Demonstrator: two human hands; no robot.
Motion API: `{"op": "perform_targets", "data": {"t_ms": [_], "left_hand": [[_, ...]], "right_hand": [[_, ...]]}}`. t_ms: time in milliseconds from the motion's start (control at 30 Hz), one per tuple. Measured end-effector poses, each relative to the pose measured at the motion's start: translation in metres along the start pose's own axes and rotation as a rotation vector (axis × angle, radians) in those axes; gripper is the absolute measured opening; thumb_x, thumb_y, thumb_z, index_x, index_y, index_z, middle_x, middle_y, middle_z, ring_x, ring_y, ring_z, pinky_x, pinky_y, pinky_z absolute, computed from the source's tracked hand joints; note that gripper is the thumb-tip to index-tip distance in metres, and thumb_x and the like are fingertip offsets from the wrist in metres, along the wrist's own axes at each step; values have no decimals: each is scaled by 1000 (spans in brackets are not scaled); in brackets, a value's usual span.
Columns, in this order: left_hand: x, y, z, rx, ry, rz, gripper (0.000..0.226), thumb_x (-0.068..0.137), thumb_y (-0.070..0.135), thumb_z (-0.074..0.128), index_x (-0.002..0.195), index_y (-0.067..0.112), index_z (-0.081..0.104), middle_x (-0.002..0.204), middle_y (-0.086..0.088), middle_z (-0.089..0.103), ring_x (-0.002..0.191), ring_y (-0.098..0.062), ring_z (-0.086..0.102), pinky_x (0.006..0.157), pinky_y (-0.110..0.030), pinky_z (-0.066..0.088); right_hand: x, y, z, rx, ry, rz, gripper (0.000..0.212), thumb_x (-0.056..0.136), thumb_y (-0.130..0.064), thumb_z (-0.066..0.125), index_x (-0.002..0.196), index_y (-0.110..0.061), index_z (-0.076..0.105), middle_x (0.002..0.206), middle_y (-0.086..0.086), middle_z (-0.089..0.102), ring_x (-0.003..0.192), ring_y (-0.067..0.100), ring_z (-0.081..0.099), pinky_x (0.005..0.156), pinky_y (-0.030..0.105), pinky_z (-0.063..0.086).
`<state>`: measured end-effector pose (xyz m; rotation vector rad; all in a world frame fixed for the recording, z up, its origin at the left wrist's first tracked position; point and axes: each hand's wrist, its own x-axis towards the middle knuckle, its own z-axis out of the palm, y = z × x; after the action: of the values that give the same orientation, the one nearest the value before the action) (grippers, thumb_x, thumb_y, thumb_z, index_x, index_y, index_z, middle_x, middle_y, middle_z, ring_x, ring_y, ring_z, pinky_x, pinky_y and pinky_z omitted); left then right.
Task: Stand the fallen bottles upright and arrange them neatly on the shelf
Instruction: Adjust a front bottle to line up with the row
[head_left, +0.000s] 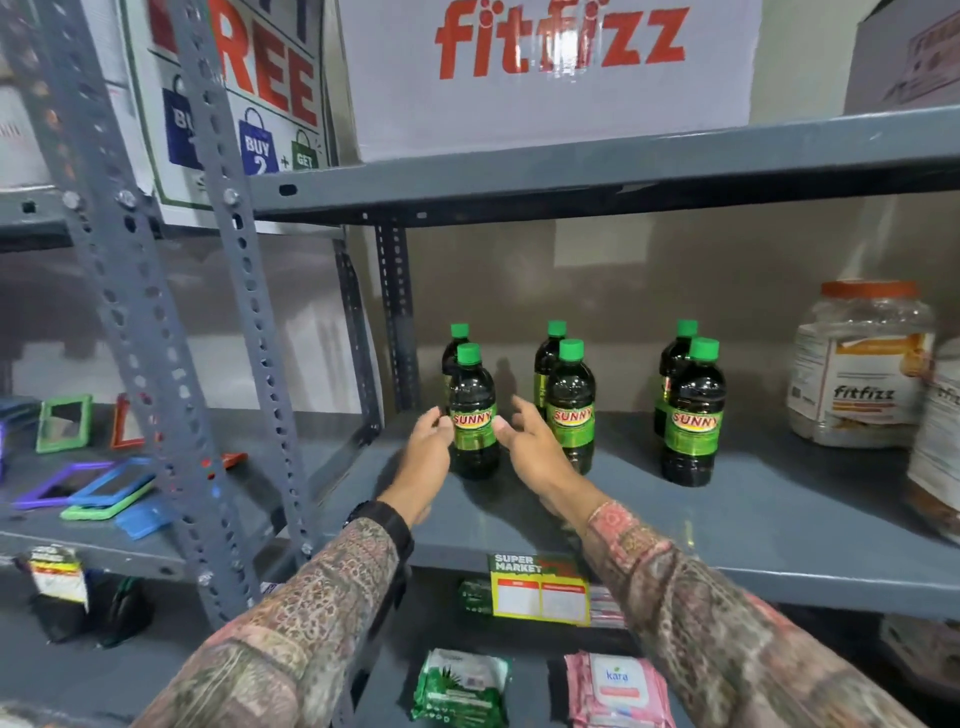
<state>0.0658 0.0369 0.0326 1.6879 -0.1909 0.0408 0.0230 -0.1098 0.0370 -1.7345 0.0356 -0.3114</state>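
Several dark bottles with green caps and green "SUNNY" labels stand upright in pairs on the grey metal shelf (753, 525). The front left bottle (472, 415) stands between my two hands. My left hand (423, 457) is just left of it with fingertips at the label. My right hand (530, 441) is just right of it, fingers spread, thumb close to the label. Neither hand wraps the bottle. Behind it stands a second bottle (451, 353). The middle pair (570, 400) and the right pair (693, 415) stand further right.
A large clear "fitfizz" jar (860, 364) stands at the shelf's right end. A white "fitfizz" box (545, 78) sits on the shelf above. Grey perforated uprights (244, 312) rise at left, with coloured frames (104, 483) beyond. Wipe packs (460, 686) lie below.
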Motion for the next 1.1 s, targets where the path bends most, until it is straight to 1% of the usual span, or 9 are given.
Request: {"op": "perform_targets", "data": {"t_ms": [67,133,233,400,633,900,1000,1067,1100], "left_hand": [[4,-6,-1,-57,-103,-6,56,114,31,37,167,18,25,170,-4,36,156,-20,34,126,-39,28],[10,-12,-3,-77,-169,-5,57,114,38,33,168,25,23,170,1,36,156,-17,33,127,-39,25],[18,-15,-4,-98,-246,-5,53,114,41,31,165,31,30,164,4,46,151,-16,40,117,-33,28],[13,-17,-4,-39,-274,73,44,114,34,33,157,40,41,146,10,59,132,-8,52,109,-32,36],[-2,-21,-9,-35,-274,130,44,114,30,35,156,38,44,148,5,63,138,-13,55,122,-42,40],[-21,-16,-13,-30,-254,99,43,114,32,36,155,37,47,145,6,64,136,-12,56,122,-45,41],[-32,-19,-15,40,-52,113,43,110,35,43,153,36,50,141,13,66,130,-12,59,109,-36,48],[-48,-20,-18,111,179,200,37,105,31,50,140,41,61,124,21,70,115,-8,64,90,-28,49],[-57,-20,-16,112,240,267,34,103,27,53,131,42,65,117,20,72,109,-5,67,86,-26,50]], "right_hand": [[7,5,6,13,-4,19,66,111,-21,51,169,-18,21,173,10,28,159,24,30,127,40,29],[11,8,12,24,-10,18,64,111,-18,51,168,-17,23,170,7,36,155,22,37,125,36,30],[14,10,21,44,13,2,55,110,-12,52,162,-17,38,154,7,57,142,22,53,124,45,38],[10,14,26,-11,81,-25,50,108,-13,55,156,-22,44,141,1,64,131,18,59,118,45,44],[-10,19,30,8,113,-62,46,108,-18,56,152,-28,47,132,-4,68,121,9,64,103,30,51],[-27,11,34,11,124,-48,52,107,-21,59,156,-26,43,139,1,65,129,18,61,117,46,46],[-36,12,21,-35,101,5,60,102,-25,68,156,-24,43,143,3,60,130,20,60,117,46,45],[-44,15,1,-99,106,47,58,96,-28,77,148,-29,51,136,0,61,125,20,61,112,45,49],[-48,19,-11,-108,108,59,55,93,-28,80,142,-30,55,131,-1,63,121,20,63,109,46,52]]}}
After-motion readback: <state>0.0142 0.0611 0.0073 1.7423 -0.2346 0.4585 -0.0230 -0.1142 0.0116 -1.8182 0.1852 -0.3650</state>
